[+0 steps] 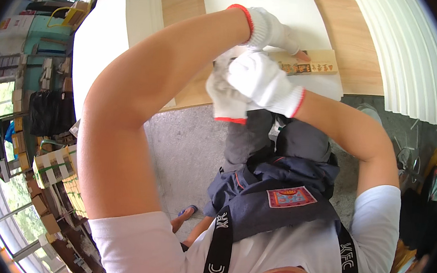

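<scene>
White short-sleeved shirt (265, 252) lies nearer than the white-gloved left hand (278, 32) and right hand (257, 80); how closed either is, I cannot tell. Pale flat wooden strip (326, 67) extends rightward from the left's fingertip; crumpled red-cuffed glove (227, 101) adjoins the right.

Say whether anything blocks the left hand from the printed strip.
Nothing visible does: the left hand appears to touch the printed strip with a fingertip. The right hand hides some of its left part.

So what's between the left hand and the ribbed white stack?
In the head view, part of the tan printed strip and of the white sheet, then bare wooden tabletop.
</scene>
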Demonstrator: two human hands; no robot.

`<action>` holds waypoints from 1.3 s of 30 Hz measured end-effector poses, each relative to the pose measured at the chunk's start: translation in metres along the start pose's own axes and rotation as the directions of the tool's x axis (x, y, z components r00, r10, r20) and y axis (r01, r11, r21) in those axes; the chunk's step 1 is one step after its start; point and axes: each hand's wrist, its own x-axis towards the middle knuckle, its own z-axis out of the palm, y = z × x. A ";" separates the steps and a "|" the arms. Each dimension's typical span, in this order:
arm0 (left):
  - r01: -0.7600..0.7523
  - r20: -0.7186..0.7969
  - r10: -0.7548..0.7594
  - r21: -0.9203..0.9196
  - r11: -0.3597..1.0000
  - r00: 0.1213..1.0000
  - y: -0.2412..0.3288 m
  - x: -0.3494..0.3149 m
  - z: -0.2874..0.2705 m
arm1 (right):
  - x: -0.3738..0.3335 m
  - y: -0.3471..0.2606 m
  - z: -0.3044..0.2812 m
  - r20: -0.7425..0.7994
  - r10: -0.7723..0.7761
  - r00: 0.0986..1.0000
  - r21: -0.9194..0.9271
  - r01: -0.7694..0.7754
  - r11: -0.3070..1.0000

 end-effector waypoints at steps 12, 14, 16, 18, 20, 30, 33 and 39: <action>-0.285 0.022 0.314 0.488 0.825 0.949 -0.016 0.008 0.008 | -0.017 0.037 -0.038 0.181 -0.073 0.981 -0.051 0.084 0.995; -0.008 -0.013 0.009 0.078 0.997 1.000 0.005 -0.002 0.000 | -0.018 0.030 -0.012 0.142 -0.114 0.983 0.003 0.114 0.993; 0.039 0.017 -0.040 0.038 0.999 0.999 0.009 -0.007 -0.003 | 0.018 -0.005 -0.005 0.326 -0.102 0.940 -0.179 0.167 0.970; -0.205 0.065 0.195 0.359 0.911 0.979 -0.009 0.009 0.005 | 0.022 -0.016 0.022 0.084 -0.206 0.975 -0.141 0.217 0.966; -0.215 0.010 0.221 0.273 0.937 0.975 -0.017 0.023 0.012 | 0.018 -0.016 0.033 0.072 -0.160 0.984 -0.117 0.168 0.979; -0.186 0.082 0.168 0.525 0.831 0.982 -0.005 0.009 0.009 | -0.095 0.104 -0.140 0.207 0.018 0.978 -0.146 0.013 0.989; -0.156 0.065 0.142 0.480 0.863 0.988 -0.001 0.006 0.009 | -0.116 0.122 -0.170 0.182 0.138 0.974 -0.526 -0.023 0.850; 0.108 -0.223 0.018 0.541 0.834 0.975 0.030 -0.022 0.037 | -0.032 0.065 -0.180 0.351 0.596 0.722 -0.698 -0.223 0.681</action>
